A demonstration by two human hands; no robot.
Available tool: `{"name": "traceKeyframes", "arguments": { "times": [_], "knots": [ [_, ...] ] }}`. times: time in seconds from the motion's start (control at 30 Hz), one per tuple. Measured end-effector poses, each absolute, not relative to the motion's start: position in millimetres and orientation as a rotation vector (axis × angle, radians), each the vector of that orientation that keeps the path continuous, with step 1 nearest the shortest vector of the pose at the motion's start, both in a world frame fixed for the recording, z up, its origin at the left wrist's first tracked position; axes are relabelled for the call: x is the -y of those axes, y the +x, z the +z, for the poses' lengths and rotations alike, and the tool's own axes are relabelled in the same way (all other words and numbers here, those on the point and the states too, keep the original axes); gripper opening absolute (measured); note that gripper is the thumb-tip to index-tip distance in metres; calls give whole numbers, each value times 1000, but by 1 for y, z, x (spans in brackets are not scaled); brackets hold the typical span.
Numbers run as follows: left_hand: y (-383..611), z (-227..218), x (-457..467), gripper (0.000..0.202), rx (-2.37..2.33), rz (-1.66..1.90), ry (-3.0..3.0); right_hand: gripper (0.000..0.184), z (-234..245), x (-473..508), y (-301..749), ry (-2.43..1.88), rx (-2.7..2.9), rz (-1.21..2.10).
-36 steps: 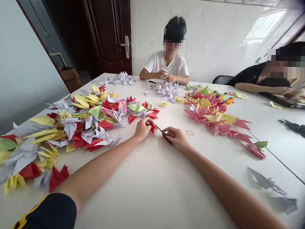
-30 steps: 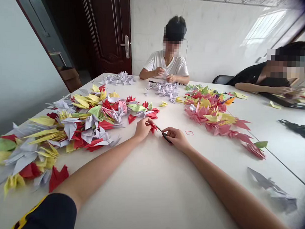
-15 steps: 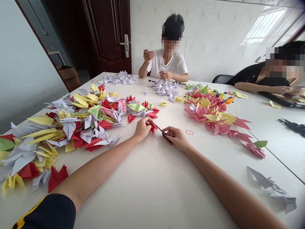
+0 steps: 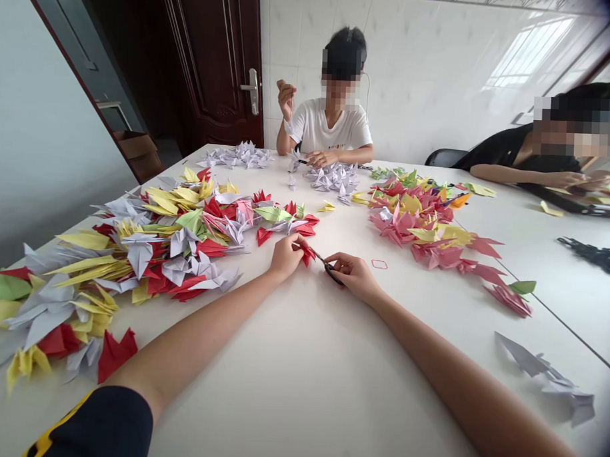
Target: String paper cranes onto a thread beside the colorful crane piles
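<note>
In the middle of the table my left hand pinches a small red folded paper crane, whose back part is hidden by the fingers. My right hand is closed around the dark handles of a pair of scissors. The thin blades point up and left and reach the red crane; whether they are cutting it cannot be made out. Close by on the left spreads a large heap of red, yellow, white and green paper cranes.
Pink, red and yellow cranes lie to the right, with white ones at the far side. A white paper piece and a black cord bundle are at the right. Two people sit across the white table.
My hands, the scissors and the red crane stay nearly in place. The person opposite has raised one hand, with a thread and white crane showing, and laid the other on the white pile.
</note>
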State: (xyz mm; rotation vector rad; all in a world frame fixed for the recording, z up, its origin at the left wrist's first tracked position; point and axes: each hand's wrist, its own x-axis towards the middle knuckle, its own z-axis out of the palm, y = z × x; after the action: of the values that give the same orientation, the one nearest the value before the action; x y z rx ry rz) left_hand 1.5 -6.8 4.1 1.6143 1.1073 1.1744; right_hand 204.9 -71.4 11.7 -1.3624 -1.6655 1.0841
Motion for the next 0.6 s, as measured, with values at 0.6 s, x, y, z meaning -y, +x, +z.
{"name": "traceKeyframes", "arguments": {
  "times": [0.6],
  "knots": [
    [2, 7, 9, 29, -1120, 1184, 1629, 45, 10, 73, 206, -1376, 1702, 1026]
  ]
}}
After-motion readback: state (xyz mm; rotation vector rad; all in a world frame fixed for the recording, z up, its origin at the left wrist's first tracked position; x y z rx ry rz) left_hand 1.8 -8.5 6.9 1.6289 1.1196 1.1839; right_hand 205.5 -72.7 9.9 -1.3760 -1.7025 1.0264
